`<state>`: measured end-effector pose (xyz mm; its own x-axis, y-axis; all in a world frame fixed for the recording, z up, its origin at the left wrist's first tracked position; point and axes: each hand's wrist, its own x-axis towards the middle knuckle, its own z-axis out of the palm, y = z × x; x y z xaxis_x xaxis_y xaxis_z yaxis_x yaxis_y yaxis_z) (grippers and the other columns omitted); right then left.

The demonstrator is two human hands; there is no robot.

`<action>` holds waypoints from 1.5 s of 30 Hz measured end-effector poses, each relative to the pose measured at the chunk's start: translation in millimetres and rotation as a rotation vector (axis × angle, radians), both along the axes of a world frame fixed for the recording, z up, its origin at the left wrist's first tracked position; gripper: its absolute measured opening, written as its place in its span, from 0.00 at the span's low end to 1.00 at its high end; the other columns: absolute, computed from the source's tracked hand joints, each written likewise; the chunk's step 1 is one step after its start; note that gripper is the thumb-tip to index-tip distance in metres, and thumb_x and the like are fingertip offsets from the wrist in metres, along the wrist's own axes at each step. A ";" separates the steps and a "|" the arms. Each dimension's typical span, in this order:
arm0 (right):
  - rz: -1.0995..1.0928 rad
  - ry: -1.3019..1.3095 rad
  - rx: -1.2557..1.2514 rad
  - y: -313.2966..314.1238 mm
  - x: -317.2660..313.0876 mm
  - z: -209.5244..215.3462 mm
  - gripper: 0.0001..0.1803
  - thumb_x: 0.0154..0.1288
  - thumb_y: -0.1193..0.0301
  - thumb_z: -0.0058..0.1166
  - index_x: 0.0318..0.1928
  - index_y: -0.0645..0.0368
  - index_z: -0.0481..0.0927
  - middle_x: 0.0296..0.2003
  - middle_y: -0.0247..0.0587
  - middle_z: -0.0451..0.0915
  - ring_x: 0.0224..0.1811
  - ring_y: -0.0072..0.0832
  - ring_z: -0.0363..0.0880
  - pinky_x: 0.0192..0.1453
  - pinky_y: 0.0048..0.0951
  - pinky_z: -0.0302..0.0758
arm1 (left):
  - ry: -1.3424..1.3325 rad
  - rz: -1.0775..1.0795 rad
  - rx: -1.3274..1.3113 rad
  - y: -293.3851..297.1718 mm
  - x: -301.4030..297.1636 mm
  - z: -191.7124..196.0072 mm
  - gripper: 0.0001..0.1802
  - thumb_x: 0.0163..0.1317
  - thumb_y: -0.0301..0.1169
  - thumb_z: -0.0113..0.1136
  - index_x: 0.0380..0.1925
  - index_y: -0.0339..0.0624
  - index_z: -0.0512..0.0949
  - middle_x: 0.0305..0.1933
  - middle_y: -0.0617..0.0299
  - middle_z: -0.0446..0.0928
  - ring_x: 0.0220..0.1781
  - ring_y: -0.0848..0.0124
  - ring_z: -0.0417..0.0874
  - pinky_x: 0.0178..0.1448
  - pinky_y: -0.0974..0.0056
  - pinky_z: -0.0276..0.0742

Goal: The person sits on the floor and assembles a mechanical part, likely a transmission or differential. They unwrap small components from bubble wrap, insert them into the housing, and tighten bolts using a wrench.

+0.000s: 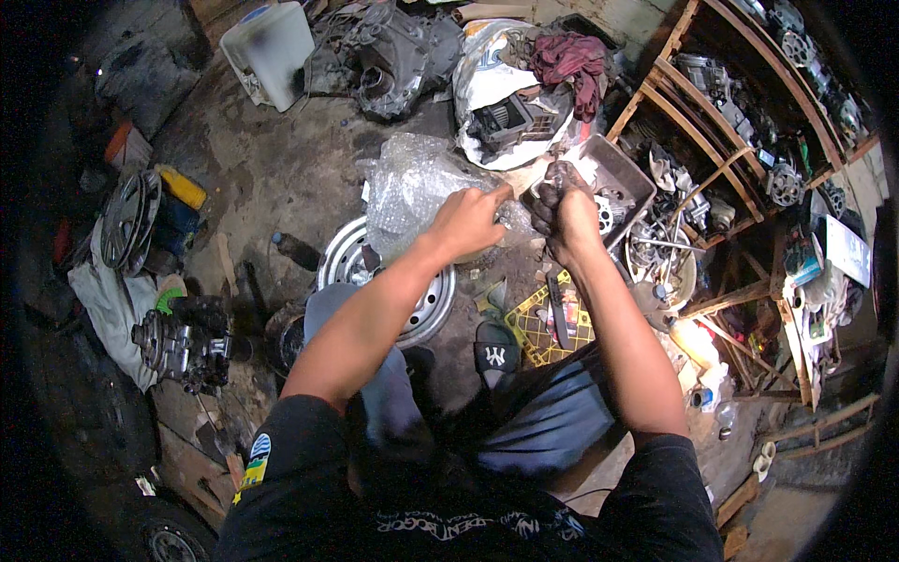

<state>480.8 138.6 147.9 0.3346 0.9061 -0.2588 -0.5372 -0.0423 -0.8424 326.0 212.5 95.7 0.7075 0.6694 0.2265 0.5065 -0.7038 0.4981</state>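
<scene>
Handling a small dark part (560, 178) — right hand (569, 211) is clenched, seemingly round it, fingers grimy; the part's exact shape is hidden by the grip. It sits just ahead of the person, beside the near left corner of the metal tray (634, 180). Left hand (473, 222) reaches in from the left, index finger stretched toward the part, the others curled; cannot tell if it pinches anything or touches the part.

Below the left hand: bubble wrap (398, 183), partly over the wheel rim (433, 314). Yellow crate (527, 323) lies nearer the feet, white sack (471, 108) beyond the hands.

To do this well, judging from the pose: keep the right grip firm, since grime likely makes things slippery — steady the wrist, bring the left fingertips in lightly, leave the part's face uncovered. Holding it over the tray would probably catch anything loose.
</scene>
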 end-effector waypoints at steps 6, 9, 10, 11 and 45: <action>0.065 0.004 -0.045 -24.1 -15.0 0.6 0.06 0.76 0.67 0.45 0.39 0.50 0.73 0.20 0.29 0.65 0.15 0.24 0.61 0.19 0.30 0.57 | -0.015 -0.310 0.371 27.8 -19.7 -38.4 0.36 0.37 0.31 0.76 0.53 0.46 0.75 0.33 0.52 0.83 0.36 0.48 0.85 0.44 0.50 0.81; 0.028 -0.043 -0.097 -35.1 -21.5 -0.3 0.08 0.78 0.65 0.45 0.40 0.53 0.73 0.20 0.30 0.65 0.14 0.24 0.60 0.19 0.31 0.57 | -0.088 -0.377 0.462 34.0 -17.0 -51.8 0.34 0.33 0.31 0.75 0.47 0.45 0.76 0.33 0.56 0.83 0.36 0.51 0.84 0.44 0.51 0.81; 0.015 -0.054 -0.102 -38.0 -23.0 0.4 0.08 0.78 0.65 0.45 0.40 0.53 0.73 0.20 0.30 0.65 0.14 0.24 0.60 0.19 0.31 0.57 | -0.134 -0.392 0.477 36.8 -14.9 -53.9 0.32 0.33 0.30 0.74 0.45 0.45 0.76 0.32 0.57 0.82 0.35 0.51 0.84 0.44 0.52 0.81; 0.003 -0.065 -0.108 -39.9 -24.1 1.5 0.08 0.78 0.65 0.45 0.41 0.54 0.73 0.20 0.30 0.65 0.15 0.24 0.60 0.19 0.31 0.57 | -0.180 -0.407 0.492 39.9 -12.6 -55.7 0.30 0.33 0.29 0.73 0.44 0.44 0.76 0.31 0.57 0.82 0.34 0.52 0.84 0.43 0.52 0.81; -0.493 0.205 0.087 -34.7 28.7 10.3 0.10 0.75 0.70 0.36 0.35 0.53 0.71 0.17 0.25 0.56 0.16 0.20 0.51 0.21 0.27 0.50 | -0.328 -0.218 -0.440 -59.5 64.1 -11.8 0.31 0.72 0.44 0.59 0.68 0.37 0.69 0.64 0.40 0.75 0.68 0.54 0.75 0.74 0.54 0.66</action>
<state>509.5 103.9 158.2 0.6762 0.6756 -0.2939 -0.6291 0.3218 -0.7076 390.2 153.0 83.9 0.7794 0.5970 0.1902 0.1439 -0.4660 0.8730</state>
